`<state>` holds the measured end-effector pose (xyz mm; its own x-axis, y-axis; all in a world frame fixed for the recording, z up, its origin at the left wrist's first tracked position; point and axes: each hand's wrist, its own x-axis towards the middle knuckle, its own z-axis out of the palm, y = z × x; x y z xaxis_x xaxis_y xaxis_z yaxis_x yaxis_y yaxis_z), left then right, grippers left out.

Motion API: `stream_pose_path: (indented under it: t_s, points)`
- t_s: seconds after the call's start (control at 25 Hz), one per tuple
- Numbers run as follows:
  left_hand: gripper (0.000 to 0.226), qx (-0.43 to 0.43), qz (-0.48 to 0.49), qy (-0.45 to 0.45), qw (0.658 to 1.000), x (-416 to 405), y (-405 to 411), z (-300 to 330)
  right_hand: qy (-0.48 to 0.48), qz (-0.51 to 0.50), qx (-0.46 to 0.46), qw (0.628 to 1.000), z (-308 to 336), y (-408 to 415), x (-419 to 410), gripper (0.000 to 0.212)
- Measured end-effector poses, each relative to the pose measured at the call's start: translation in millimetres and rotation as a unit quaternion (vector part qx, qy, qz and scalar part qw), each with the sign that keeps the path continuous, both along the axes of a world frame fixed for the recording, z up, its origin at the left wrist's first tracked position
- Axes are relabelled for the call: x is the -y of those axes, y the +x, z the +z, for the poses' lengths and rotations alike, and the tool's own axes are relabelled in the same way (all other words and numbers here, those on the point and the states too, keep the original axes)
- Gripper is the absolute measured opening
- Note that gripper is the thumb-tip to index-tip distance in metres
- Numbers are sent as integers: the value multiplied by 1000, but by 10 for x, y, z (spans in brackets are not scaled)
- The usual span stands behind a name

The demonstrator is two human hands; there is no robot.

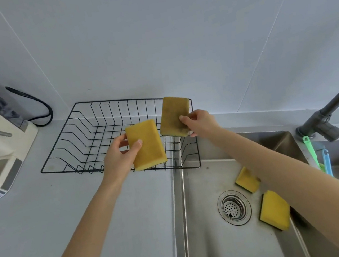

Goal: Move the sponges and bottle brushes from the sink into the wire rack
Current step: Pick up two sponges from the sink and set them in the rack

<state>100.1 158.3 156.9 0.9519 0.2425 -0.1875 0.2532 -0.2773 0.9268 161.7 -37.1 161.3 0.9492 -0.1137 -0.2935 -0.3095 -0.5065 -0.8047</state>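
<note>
Both hands hold a sponge over the black wire rack (90, 138), which sits on the grey table (46, 223) at about 11 o'clock from the sink (212, 243). The left hand (120, 157) has its grip clamped on one sponge (147, 145), thumb on the upper face and fingers along the left edge; this sponge hangs over the rack's near rim. The right hand (201, 123) has its grip clamped on a second, darker sponge (173, 115), pinched at its lower right corner and held over the rack's right end, at 1 o'clock from the first. The two held sponges are just beside each other, not touching.

Two more yellow sponges lie in the sink basin: one (246, 179) at 1 o'clock from the drain (234, 207), partly hidden by the right forearm, the other (274, 209) at 3 o'clock from it. A green brush handle (310, 151) and a blue one (327, 162) lean at the basin's right edge, below the faucet (327, 113).
</note>
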Motion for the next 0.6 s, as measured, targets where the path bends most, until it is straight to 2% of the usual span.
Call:
stream_pose_path:
  t_s: [0.12,0.36,0.6]
  points:
    - [47,-4,3,-11,1000,-67,66,-43,-98,37,-4,994,-57,236,-136,26]
    - [48,-13,5,-7,1000,-144,176,-144,-284,110,-14,952,-246,462,-343,42]
    - [48,-15,-2,2,1000,-124,257,-201,-364,130,-2,922,-409,564,-536,36]
